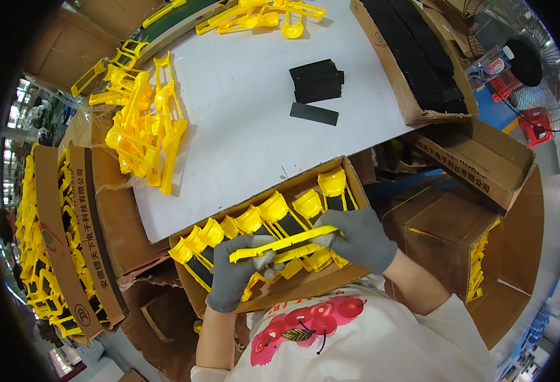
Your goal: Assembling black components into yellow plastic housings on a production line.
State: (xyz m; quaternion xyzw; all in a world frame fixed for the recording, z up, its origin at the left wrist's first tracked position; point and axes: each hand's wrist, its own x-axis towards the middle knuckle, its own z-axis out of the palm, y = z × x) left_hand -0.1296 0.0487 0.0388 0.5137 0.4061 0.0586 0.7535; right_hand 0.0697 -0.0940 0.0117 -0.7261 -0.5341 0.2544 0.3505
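Observation:
Grey work gloves cover both hands. My left hand [234, 270] and my right hand [360, 240] grip the two ends of a yellow plastic frame [284, 244], held level in front of my body. Its exact kind cannot be made out, since it shows nearly edge-on and the fingers cover its ends. Right below it is an open cardboard box [334, 281], tilted against the table's near edge. A row of similar yellow plastic parts [272, 207] with black pieces between them fills this box.
On the white table [242, 108] lie a heap of yellow parts [141, 127] at left, more [261, 19] at the far edge, and black flat sheets [317, 81]. A carton of black pieces [417, 57] stands right, near a fan [525, 63]. Filled cartons [54, 242] stand at left.

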